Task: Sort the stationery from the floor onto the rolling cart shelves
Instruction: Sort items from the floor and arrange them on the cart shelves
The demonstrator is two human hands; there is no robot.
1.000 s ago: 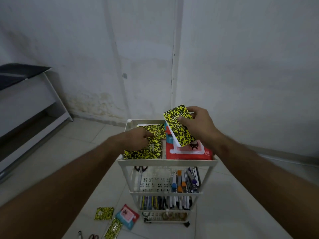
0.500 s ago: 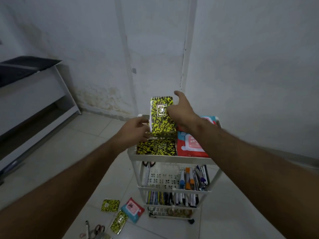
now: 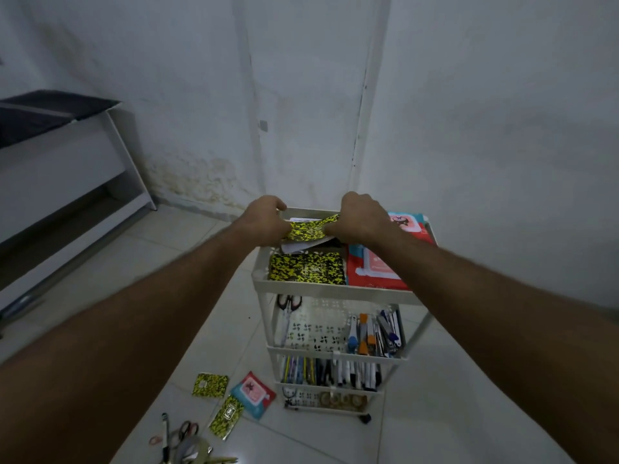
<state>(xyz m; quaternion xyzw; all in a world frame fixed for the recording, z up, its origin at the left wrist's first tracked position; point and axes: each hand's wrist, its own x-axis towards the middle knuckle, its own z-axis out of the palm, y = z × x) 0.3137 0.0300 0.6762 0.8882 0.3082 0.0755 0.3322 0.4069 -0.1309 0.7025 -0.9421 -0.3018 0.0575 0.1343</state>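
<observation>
Floor clutter nearest, all left of the rolling cart (image 3: 335, 293): scissors (image 3: 187, 430), pen (image 3: 164, 437), two yellow-black notebooks (image 3: 210, 385), red-blue notebook (image 3: 253, 394). Cart low shelves hold tape rolls (image 3: 341, 400), pens and markers (image 3: 371, 333), black scissors (image 3: 288, 303). Cart top shelf: flat yellow-black notebook (image 3: 307, 268) beside red notebook (image 3: 375, 267). Above the back of that shelf, left hand (image 3: 264, 222) and right hand (image 3: 363, 217) both grip, fingers curled, the ends of a held yellow-black notebook (image 3: 310, 228).
</observation>
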